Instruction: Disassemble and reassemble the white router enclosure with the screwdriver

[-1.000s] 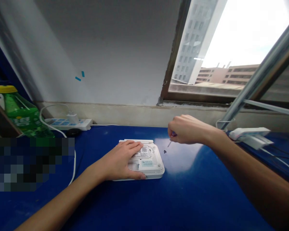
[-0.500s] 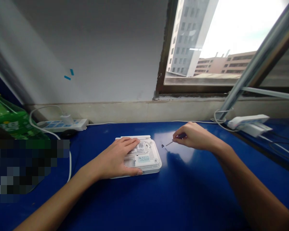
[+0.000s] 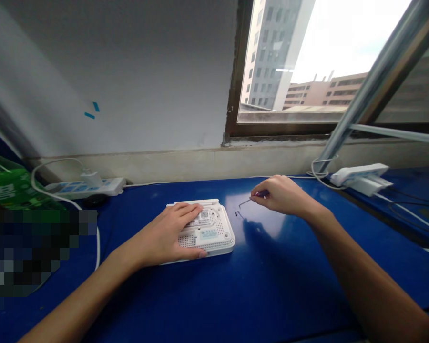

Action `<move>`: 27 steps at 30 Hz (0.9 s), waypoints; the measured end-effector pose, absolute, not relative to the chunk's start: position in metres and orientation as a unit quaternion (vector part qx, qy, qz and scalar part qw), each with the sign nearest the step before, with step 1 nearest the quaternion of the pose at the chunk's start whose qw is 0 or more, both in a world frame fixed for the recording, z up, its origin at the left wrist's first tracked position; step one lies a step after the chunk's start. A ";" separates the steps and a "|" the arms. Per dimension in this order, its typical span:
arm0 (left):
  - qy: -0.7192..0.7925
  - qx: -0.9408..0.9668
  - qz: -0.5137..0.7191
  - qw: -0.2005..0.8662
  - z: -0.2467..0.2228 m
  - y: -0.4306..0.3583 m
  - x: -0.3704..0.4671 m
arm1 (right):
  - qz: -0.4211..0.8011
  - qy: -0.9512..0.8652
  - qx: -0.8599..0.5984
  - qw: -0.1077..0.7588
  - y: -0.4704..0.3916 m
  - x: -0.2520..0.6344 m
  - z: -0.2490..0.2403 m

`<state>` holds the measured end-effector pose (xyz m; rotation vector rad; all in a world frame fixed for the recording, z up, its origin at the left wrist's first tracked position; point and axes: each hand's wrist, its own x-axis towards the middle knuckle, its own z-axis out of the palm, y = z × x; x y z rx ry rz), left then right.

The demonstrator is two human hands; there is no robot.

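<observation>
A white router lies with its label side up on the blue table, its vent holes and stickers showing. My left hand rests flat across its left part, fingers stretched out and thumb along the front edge. To the right, my right hand is closed around the dark handle of a small screwdriver. The thin metal shaft points left and down, with a tiny dark piece at its tip, perhaps a screw. Just below the tip, tiny dark screws lie on the table beside the router; their exact number is unclear.
A power strip with a plugged-in charger stands at the back left, near a green bottle. White cables run along the wall. Another white power strip sits at the back right by a metal pole. A blurred-out patch covers the lower left.
The view has shifted slightly to the right. The screwdriver tip has risen a little above the tiny dark screws, and a dark piece now shows at it. My left hand stays on the router.
</observation>
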<state>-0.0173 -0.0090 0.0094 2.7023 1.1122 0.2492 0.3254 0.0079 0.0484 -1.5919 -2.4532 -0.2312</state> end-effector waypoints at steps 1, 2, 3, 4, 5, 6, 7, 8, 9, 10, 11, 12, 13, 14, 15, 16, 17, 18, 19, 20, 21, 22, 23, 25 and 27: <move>0.377 0.917 0.084 0.103 0.009 -0.009 -0.018 | -0.077 -0.831 -0.538 0.118 0.007 0.325 0.050; 0.376 0.917 0.083 0.102 0.009 -0.009 -0.018 | -0.067 -0.833 -0.533 0.134 0.005 0.323 0.053; 0.374 0.918 0.084 0.102 0.008 -0.009 -0.018 | -0.049 -0.837 -0.524 0.152 0.004 0.322 0.055; 0.372 0.918 0.086 0.102 0.008 -0.009 -0.018 | -0.023 -0.842 -0.511 0.170 0.002 0.320 0.057; 0.370 0.919 0.090 0.103 0.008 -0.009 -0.018 | 0.009 -0.849 -0.495 0.186 -0.001 0.318 0.059; 0.369 0.919 0.093 0.105 0.008 -0.009 -0.018 | 0.044 -0.856 -0.475 0.200 -0.003 0.317 0.061; 0.369 0.919 0.095 0.106 0.008 -0.009 -0.018 | 0.078 -0.861 -0.456 0.210 -0.005 0.315 0.063; 0.368 0.919 0.095 0.107 0.008 -0.009 -0.018 | 0.109 -0.867 -0.437 0.215 -0.007 0.313 0.065; 0.369 0.919 0.094 0.107 0.009 -0.009 -0.018 | 0.136 -0.871 -0.421 0.215 -0.009 0.311 0.066; 0.369 0.919 0.092 0.106 0.009 -0.009 -0.017 | 0.159 -0.874 -0.407 0.213 -0.010 0.309 0.066; 0.369 0.919 0.089 0.106 0.010 -0.009 -0.017 | 0.179 -0.876 -0.395 0.211 -0.012 0.307 0.067; 0.370 0.919 0.087 0.106 0.010 -0.010 -0.017 | 0.195 -0.877 -0.386 0.208 -0.013 0.305 0.067; 0.371 0.919 0.084 0.106 0.010 -0.010 -0.017 | 0.209 -0.878 -0.377 0.206 -0.014 0.303 0.067; 0.372 0.919 0.082 0.105 0.010 -0.010 -0.017 | 0.219 -0.880 -0.370 0.204 -0.015 0.301 0.067; 0.373 0.918 0.081 0.104 0.010 -0.010 -0.017 | 0.226 -0.880 -0.364 0.203 -0.015 0.299 0.067; 0.373 0.919 0.081 0.103 0.010 -0.010 -0.017 | 0.231 -0.881 -0.361 0.201 -0.016 0.297 0.067; 0.372 0.919 0.081 0.102 0.010 -0.010 -0.017 | 0.233 -0.882 -0.359 0.198 -0.016 0.296 0.067; 0.370 0.920 0.082 0.102 0.010 -0.010 -0.017 | 0.235 -0.882 -0.358 0.195 -0.016 0.295 0.067; 0.368 0.920 0.084 0.102 0.010 -0.010 -0.017 | 0.235 -0.883 -0.358 0.193 -0.016 0.295 0.067; 0.366 0.921 0.086 0.102 0.010 -0.010 -0.017 | 0.236 -0.883 -0.359 0.191 -0.016 0.295 0.067; 0.364 0.922 0.089 0.102 0.011 -0.010 -0.017 | 0.236 -0.883 -0.360 0.188 -0.016 0.295 0.067; 0.363 0.922 0.090 0.103 0.011 -0.011 -0.017 | 0.236 -0.883 -0.360 0.185 -0.016 0.295 0.066; 0.363 0.922 0.090 0.102 0.011 -0.011 -0.017 | 0.236 -0.883 -0.362 0.182 -0.016 0.296 0.065; 0.364 0.922 0.088 0.101 0.011 -0.011 -0.017 | 0.231 -0.885 -0.364 0.176 -0.015 0.296 0.063; 0.362 0.922 0.089 0.102 0.011 -0.011 -0.017 | 0.215 -0.889 -0.368 0.168 -0.016 0.295 0.062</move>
